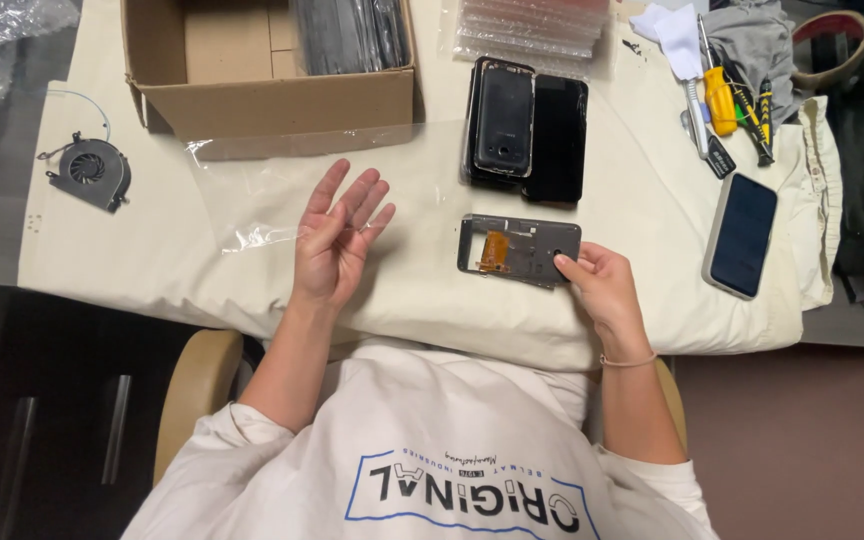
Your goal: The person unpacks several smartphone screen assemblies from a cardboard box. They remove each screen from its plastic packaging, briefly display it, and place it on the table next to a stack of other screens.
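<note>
White cloth table | left hand fingers spread, empty | right hand pinching phone frame edge

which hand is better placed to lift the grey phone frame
Right. The right hand already pinches the grey phone frame at its corner; the left hand hangs open over the clear plastic sheet.

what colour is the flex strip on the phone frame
Orange, on the grey phone frame the right hand holds; head view.
</note>
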